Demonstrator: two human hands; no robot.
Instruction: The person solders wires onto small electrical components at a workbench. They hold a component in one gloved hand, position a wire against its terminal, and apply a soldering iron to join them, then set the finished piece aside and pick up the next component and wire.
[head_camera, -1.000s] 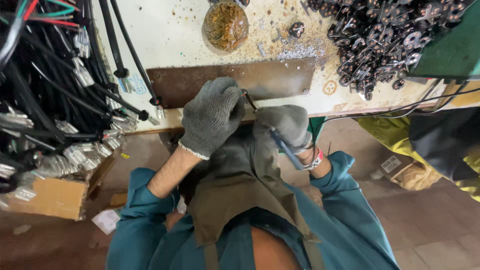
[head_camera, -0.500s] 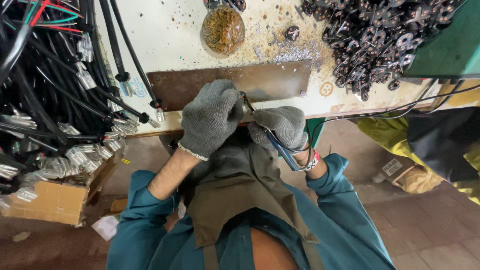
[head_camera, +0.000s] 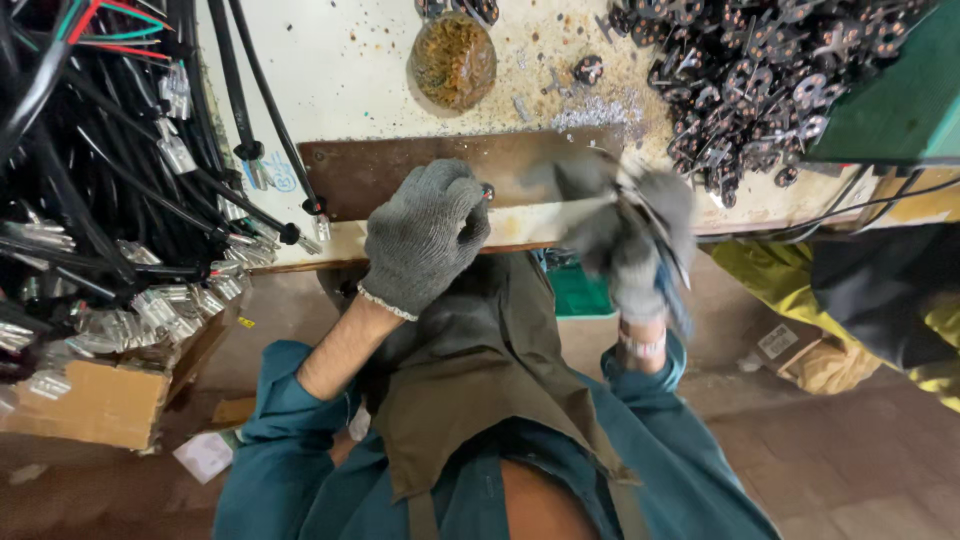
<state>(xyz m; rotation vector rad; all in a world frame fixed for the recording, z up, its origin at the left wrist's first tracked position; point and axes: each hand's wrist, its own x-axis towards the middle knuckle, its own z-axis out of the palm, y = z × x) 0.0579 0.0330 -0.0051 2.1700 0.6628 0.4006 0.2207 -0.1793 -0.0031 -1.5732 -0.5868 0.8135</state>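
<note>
Two gray-gloved hands: left hand (head_camera: 425, 235), right hand (head_camera: 625, 235). One brown metal plate (head_camera: 400, 170). One round amber lump (head_camera: 453, 60). One cardboard box (head_camera: 85, 400).

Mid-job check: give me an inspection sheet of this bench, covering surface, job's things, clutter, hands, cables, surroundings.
Surface: cream worktop, stained, metal filings scattered.
Job's things: brown flat metal plate at the bench edge.
Clutter: heap of small black metal parts; rusty round lump.
Hands: left hand in grey knit glove, fisted at the plate; right hand gloved, motion-blurred, grip unclear.
Cables: black cable bundle with clear connectors.
Surroundings: cardboard box; tiled floor.
</note>
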